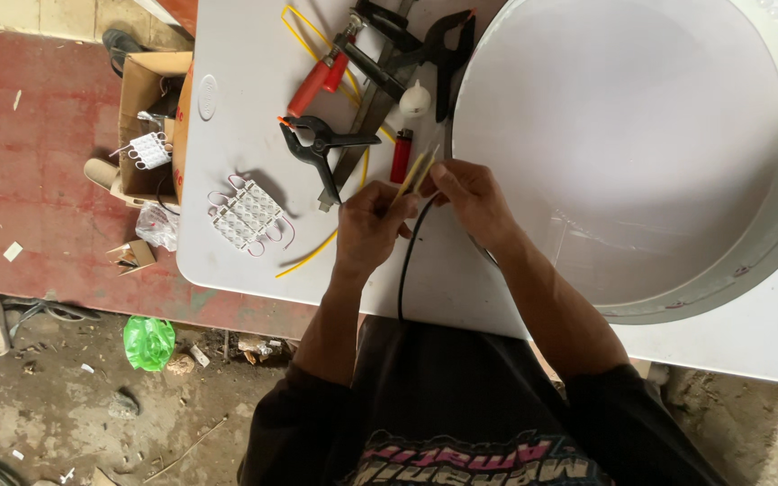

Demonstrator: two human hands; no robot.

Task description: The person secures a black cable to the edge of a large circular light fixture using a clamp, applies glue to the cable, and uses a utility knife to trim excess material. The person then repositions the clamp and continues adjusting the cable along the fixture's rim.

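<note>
Two hands: both pinch yellow wire ends (414, 171) over the white table (245, 126).
Left hand (369, 225): closed on the wires.
Right hand (470, 198): closed on the wires.
Black cable (407, 261): hangs below the hands.
Red lighter (402, 156): just above the left hand.
Black clamp (321, 144): beyond the left hand.
Round white panel (623, 135): beside the right hand.

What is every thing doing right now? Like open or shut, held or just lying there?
Left hand: shut on the yellow wires.
Right hand: pinching the yellow wires' ends.
Yellow wires: held, tips split apart.
Black cable: hanging off the table edge.
Lighter: lying flat, untouched.
Black clamp: lying flat, jaws shut.
Light strip: bunched up on the table.
Cardboard box: open, on the floor.
</note>
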